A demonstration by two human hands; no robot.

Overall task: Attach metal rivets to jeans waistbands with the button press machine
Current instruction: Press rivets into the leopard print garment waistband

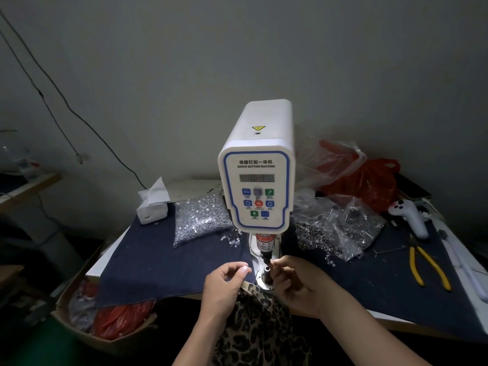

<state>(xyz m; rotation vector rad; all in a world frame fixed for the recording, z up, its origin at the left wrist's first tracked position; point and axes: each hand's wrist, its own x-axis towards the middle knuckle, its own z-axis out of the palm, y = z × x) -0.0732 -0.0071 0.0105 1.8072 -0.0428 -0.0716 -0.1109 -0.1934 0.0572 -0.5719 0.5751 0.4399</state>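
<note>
At far left we see a cardboard box (87, 336) on the floor holding red plastic bags (118, 317). On the worktop (99, 268), covered by dark blue denim cloth (158, 262), a white tissue box (152, 204) sits at the far left corner. Just right of it lies a clear plastic bag of silver metal rivets (200, 220), with a few loose ones (233, 239) spilled near the machine.

Our left hand (224, 283) hovers near the front edge, fingers loosely curled, thumb and forefinger close together; we cannot tell whether they hold anything. In the middle stands the white servo button press machine (256, 180), control panel facing us, its lower die post (266, 273) on a round metal base. Our right hand (295, 283) is at that post, its fingers (278, 265) pinched at the tip of the die; what they pinch is too small to tell. Leopard-print fabric (258, 320) hangs below the hands.

Right of the machine: another clear bag of dark metal rings (338, 231), crumpled red and clear plastic bags (353, 175) behind it, a white handheld controller (412, 216), and yellow-handled pliers (427, 265) near the right edge. No jeans waistband is visible.
</note>
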